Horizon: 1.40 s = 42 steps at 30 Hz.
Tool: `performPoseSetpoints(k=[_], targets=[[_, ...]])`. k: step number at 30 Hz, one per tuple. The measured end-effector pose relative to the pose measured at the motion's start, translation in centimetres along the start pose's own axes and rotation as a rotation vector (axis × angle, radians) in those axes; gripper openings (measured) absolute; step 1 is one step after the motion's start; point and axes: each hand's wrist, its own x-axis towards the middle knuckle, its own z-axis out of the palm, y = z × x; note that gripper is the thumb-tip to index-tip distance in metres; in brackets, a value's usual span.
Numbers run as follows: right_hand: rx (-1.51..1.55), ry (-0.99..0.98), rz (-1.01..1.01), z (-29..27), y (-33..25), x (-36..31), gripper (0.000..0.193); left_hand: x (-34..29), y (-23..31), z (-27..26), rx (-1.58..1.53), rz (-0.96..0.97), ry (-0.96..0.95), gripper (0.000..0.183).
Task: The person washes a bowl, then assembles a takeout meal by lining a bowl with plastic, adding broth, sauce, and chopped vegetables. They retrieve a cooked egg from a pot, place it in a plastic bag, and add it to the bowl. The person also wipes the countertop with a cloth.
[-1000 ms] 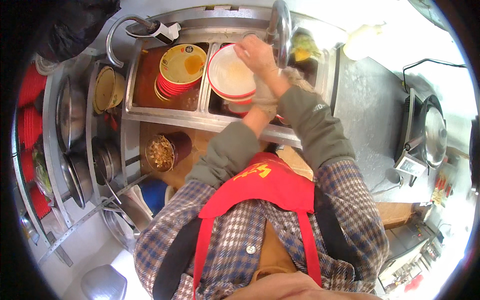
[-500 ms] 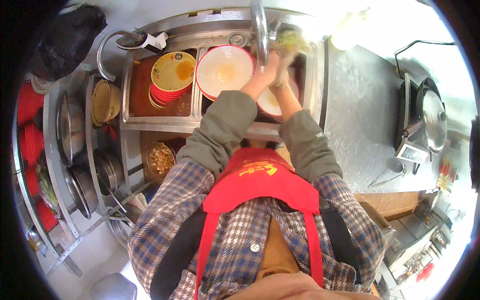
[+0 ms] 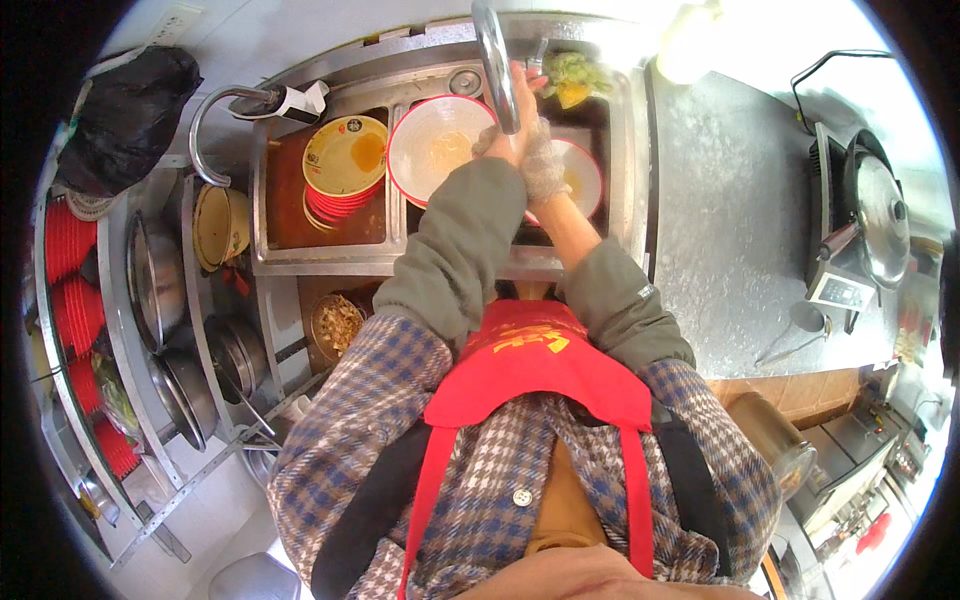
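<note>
Under the curved faucet (image 3: 490, 60) at the sink's far edge, my left hand (image 3: 522, 105) is stretched out with its fingers apart, partly hidden behind the spout. My right hand (image 3: 543, 165), in a pale, textured covering that looks like a glove, wraps round my left wrist. Left of the hands, a large white bowl with a red rim (image 3: 430, 150) sits in the right basin, holding a little yellowish liquid. A second red-rimmed white bowl (image 3: 578, 185) lies partly under my right hand. Beyond them, a green and yellow bundle (image 3: 572, 80) rests in the far corner; its kind is unclear.
Stacked yellow plates with red edges (image 3: 345, 160) stand in brownish water in the left basin (image 3: 275, 215). A metal counter (image 3: 730, 220) extends right, toward a lidded pan (image 3: 878, 225) on a cooker. Left are metal shelves (image 3: 190, 310) with pots and red stacks.
Both hands have moved left and slightly nearer, away from the green and yellow bundle, which was blurred beside them. My right hand has closed round my left wrist.
</note>
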Motion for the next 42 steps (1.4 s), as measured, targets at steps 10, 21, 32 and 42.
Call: performPoseSetpoints(k=[10, 21, 32, 42], targets=[[-1.04, -0.231, -1.086, -4.2, 1.9, -1.9, 0.05, -0.5, 0.9, -0.2, 1.2, 0.859, -0.373, 0.026], [-1.791, -0.106, -0.848, -3.5, 2.5, 4.3, 0.033, -3.3, -2.0, -4.2, 1.65, 0.065, -0.854, 0.034], [-1.93, -0.167, 0.12, -11.7, 2.0, 4.5, 0.035, -4.7, 1.7, -5.2, 1.298, 0.392, -1.081, 0.028], [0.63, -0.504, 0.111, 2.2, 1.5, 3.9, 0.042, -8.3, 3.9, -7.5, -1.151, -0.734, -0.458, 0.067]])
